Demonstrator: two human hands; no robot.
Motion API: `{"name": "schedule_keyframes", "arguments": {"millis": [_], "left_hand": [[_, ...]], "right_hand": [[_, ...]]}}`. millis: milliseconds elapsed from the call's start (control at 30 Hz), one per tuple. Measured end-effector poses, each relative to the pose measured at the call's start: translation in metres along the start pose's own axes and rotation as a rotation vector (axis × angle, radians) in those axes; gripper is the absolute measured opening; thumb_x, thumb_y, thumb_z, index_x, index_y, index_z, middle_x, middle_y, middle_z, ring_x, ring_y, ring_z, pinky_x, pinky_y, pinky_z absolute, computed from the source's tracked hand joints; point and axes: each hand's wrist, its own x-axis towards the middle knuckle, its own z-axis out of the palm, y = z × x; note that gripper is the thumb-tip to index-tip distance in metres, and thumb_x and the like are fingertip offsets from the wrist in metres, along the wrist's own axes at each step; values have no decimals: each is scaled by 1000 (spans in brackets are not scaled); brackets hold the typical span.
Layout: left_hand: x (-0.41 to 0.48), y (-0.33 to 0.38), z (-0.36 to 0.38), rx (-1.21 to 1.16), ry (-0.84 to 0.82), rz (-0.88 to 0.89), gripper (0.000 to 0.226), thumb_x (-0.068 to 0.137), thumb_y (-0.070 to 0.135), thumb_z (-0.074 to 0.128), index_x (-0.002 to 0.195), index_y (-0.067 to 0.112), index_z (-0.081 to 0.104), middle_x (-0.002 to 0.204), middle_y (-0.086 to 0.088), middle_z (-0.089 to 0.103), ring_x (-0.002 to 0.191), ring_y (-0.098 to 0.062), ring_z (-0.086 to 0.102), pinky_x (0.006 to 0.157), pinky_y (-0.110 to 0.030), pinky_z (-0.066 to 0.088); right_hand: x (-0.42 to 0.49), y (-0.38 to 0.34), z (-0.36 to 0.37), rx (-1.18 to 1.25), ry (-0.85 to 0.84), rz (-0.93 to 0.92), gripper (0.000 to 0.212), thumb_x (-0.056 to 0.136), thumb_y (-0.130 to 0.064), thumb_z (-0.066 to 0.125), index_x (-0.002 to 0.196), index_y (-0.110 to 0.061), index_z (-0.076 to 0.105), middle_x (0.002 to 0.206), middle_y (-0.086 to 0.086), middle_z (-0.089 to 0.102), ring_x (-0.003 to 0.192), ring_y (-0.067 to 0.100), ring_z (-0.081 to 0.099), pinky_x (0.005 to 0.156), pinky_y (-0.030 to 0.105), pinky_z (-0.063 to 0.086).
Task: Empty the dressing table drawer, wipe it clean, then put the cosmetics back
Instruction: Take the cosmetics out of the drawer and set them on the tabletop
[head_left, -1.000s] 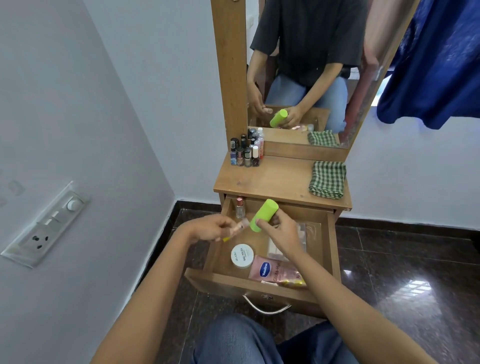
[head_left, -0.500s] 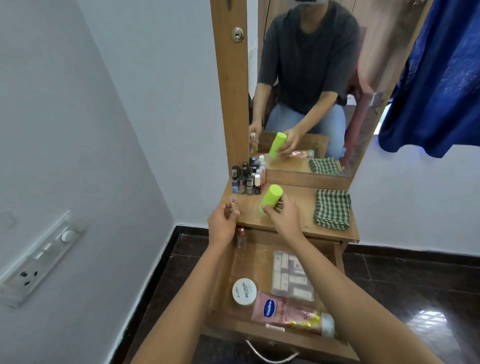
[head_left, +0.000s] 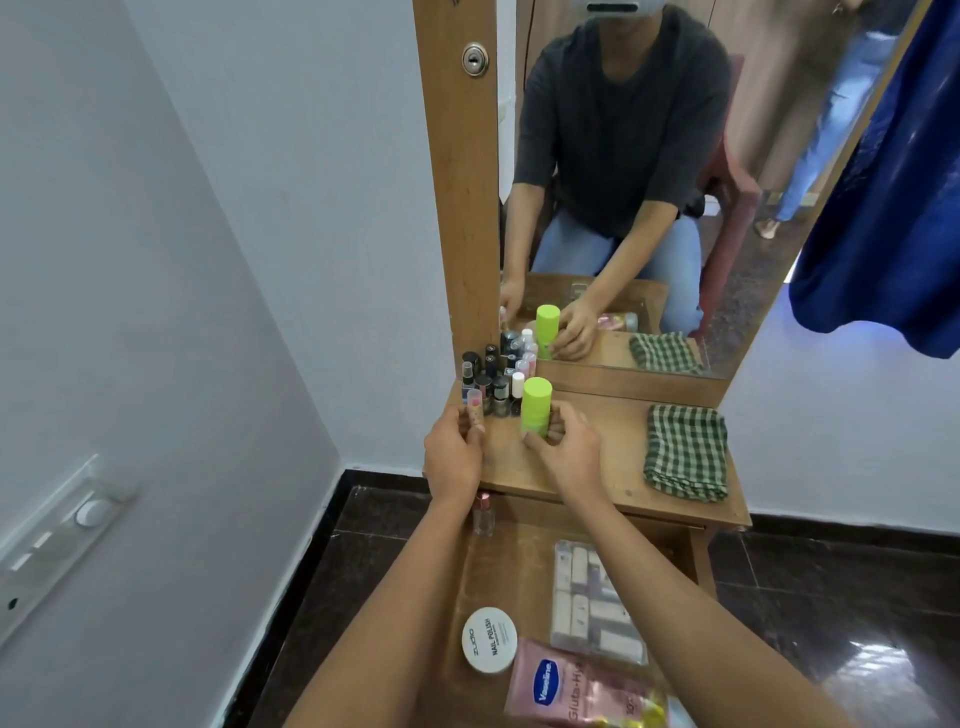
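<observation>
Right hand grips a lime-green bottle upright on the worktop just right of the nail-polish bottles, left hand pinches a small tube before them; a nudge could topple the cluster.

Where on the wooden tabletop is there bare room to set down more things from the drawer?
The widest bare patch of wooden tabletop lies between the lime-green cylindrical bottle and the folded green checked cloth, back to the mirror frame. The back left corner is crowded with small nail polish bottles.
</observation>
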Motion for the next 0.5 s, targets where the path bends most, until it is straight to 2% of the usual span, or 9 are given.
{"name": "schedule_keyframes", "arguments": {"millis": [100,300,500], "left_hand": [[3,-1,4,4,31,-2,14,92,18,61,105,14,61,96,1,68,87,-13,63,77,-31,53],[5,-7,9,45,74,54,9,93,19,57,102,18,58,93,5,66,86,-13,61,75,-31,50],[12,-9,7,79,102,41,13,94,15,56,107,16,56,99,2,65,87,-14,59,75,-27,48]], "right_hand": [[3,0,7,3,-16,9,36,71,-10,79,102,-15,61,96,0,61,78,-1,55,67,4,42],[2,-6,21,35,-21,10,31,71,-12,78,96,-17,61,89,-2,64,78,7,58,69,16,46],[0,-13,38,62,-5,27,31,72,-13,79,95,-16,58,84,-4,63,73,0,56,68,18,48]]}}
